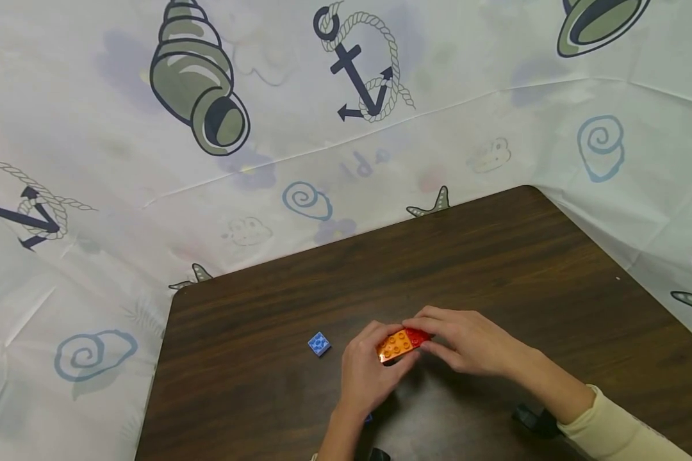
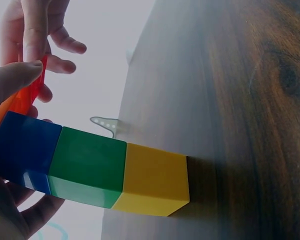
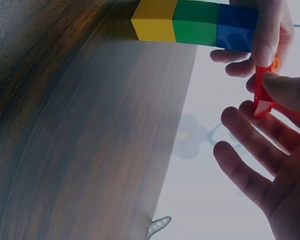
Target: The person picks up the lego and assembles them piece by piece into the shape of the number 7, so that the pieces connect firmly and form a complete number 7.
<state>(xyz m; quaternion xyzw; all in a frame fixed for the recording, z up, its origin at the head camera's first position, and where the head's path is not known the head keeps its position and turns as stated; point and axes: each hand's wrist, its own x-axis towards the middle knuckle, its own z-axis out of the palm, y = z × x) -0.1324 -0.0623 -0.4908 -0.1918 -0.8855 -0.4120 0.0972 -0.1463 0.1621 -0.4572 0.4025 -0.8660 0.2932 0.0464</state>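
Note:
My left hand [image 1: 369, 368] grips the orange toy brick [image 1: 395, 346], thumb on the near side and fingers on the far side. At the brick's right end, my right hand [image 1: 467, 339] pinches a red brick [image 1: 418, 337] between thumb and fingers. Below them, in the left wrist view, is a column of a blue brick [image 2: 27, 145], a green brick [image 2: 88, 162] and a yellow brick [image 2: 154, 175]. The yellow one is lowest, at the tabletop; whether it touches is hard to tell. From the head view this column is hidden.
A small blue brick [image 1: 319, 344] lies on the dark wooden table [image 1: 265, 307], left of my hands. Another blue piece [image 1: 368, 418] is mostly hidden by my left wrist. A black object [image 1: 535, 419] shows beside my right forearm. Patterned cloth [image 1: 288, 141] hangs behind the table.

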